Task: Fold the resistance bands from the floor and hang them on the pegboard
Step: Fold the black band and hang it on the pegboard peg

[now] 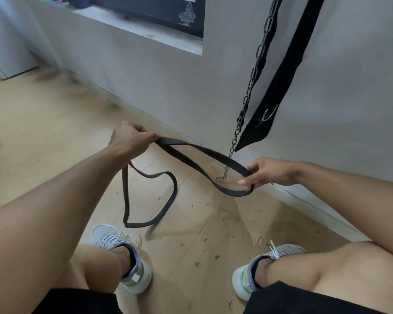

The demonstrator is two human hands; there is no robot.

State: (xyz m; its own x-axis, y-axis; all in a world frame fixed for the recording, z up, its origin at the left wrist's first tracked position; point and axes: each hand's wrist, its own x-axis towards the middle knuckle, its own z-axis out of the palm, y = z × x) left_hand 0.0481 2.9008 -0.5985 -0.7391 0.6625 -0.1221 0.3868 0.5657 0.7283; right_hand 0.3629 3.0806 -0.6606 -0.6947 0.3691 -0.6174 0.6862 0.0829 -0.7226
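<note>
A long black resistance band (197,159) stretches between both hands above the wooden floor. My left hand (128,138) is closed around one part of it, up and to the left. My right hand (267,172) pinches a looped bend of it further right, near the wall. The slack of the band hangs from my left hand in a loop (150,200) that reaches down to just above my left shoe. No pegboard is in view.
A metal chain (251,85) and a wide black strap (279,80) hang against the grey wall, just behind the band. A window ledge (145,30) runs at the upper left. My two shoes (125,257) stand on the floor amid small debris.
</note>
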